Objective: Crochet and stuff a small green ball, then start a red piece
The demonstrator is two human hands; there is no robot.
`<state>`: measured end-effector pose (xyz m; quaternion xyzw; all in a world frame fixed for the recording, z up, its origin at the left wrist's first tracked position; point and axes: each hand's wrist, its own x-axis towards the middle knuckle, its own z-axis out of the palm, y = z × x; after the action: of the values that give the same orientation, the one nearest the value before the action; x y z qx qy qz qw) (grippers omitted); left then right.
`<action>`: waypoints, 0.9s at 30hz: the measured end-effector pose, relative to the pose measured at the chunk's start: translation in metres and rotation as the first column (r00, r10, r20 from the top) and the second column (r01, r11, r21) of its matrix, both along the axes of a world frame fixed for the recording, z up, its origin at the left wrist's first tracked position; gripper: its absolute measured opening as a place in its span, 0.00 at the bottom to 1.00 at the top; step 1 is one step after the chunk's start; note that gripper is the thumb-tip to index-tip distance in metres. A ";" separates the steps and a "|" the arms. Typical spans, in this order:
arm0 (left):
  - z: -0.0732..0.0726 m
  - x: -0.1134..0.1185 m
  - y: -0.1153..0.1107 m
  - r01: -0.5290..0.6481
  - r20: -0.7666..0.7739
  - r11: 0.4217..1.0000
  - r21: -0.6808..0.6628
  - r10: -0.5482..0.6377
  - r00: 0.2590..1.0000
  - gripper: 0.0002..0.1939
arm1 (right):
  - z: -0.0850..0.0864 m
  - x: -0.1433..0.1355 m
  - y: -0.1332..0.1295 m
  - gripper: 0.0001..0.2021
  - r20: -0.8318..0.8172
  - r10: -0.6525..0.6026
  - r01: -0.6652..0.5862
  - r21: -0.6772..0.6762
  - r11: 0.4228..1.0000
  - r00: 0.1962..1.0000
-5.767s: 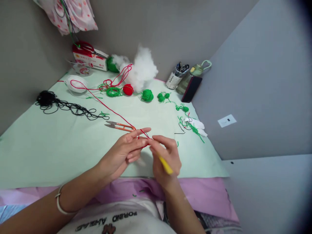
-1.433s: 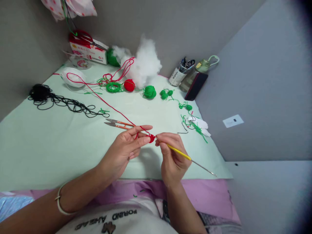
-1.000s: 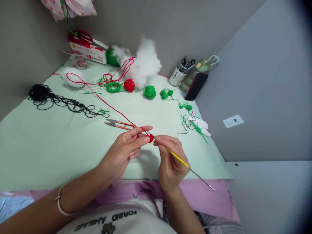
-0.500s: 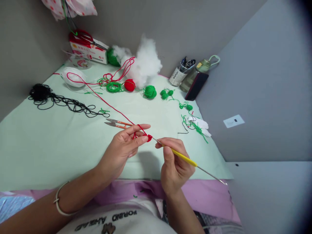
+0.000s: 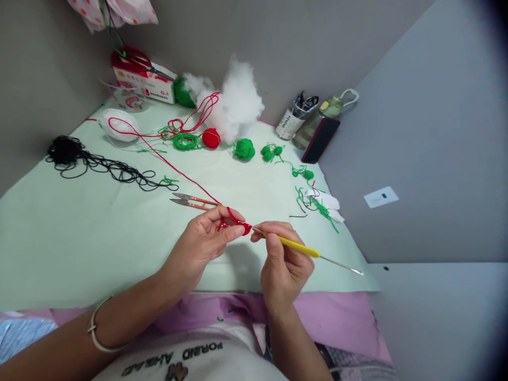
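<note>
Between the thumb and fingers of my left hand is a small piece of red crochet, partly hidden by the fingertips. Red yarn loops over my left index finger and runs back across the table to the far left. My right hand grips a crochet hook by its yellow handle, pen-fashion. The hook's front tip meets the red piece; its other metal end points right. Just beyond my left fingers lie orange-handled thread snips, blades to the left.
Black yarn lies tangled on the left. Along the back are a white yarn ball, a red ball, green balls and white stuffing. A pen cup, bottle and phone stand back right, near yarn scraps.
The hook has tilted flatter, its rear end rising. My left index finger has come down closer to the thumb, and the red piece has shifted slightly right and down.
</note>
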<state>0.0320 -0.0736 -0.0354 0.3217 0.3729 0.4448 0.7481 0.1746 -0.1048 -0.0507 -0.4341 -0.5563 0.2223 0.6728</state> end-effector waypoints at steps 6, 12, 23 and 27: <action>0.001 -0.001 -0.003 0.013 -0.010 1.000 -0.017 -0.013 1.000 0.15 | -0.001 0.001 0.002 0.10 0.017 -0.019 0.018 0.025 1.000 1.000; -0.005 0.002 -0.008 -0.026 0.031 0.999 -0.024 0.026 0.999 0.26 | -0.008 0.004 0.000 0.15 0.386 -0.065 0.019 0.123 0.992 0.920; 0.002 0.000 -0.005 -0.068 0.070 0.996 -0.054 0.071 0.995 0.20 | 0.000 0.004 0.001 0.12 0.256 -0.076 0.054 0.089 0.995 0.964; 0.002 -0.002 -0.005 -0.102 0.057 0.994 -0.042 0.104 0.993 0.16 | 0.001 0.002 0.001 0.10 0.113 -0.051 0.047 0.039 0.998 0.992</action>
<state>0.0295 -0.0789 -0.0335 0.2742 0.3753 0.4848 0.7409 0.1768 -0.1039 -0.0498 -0.4475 -0.5869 0.1703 0.6528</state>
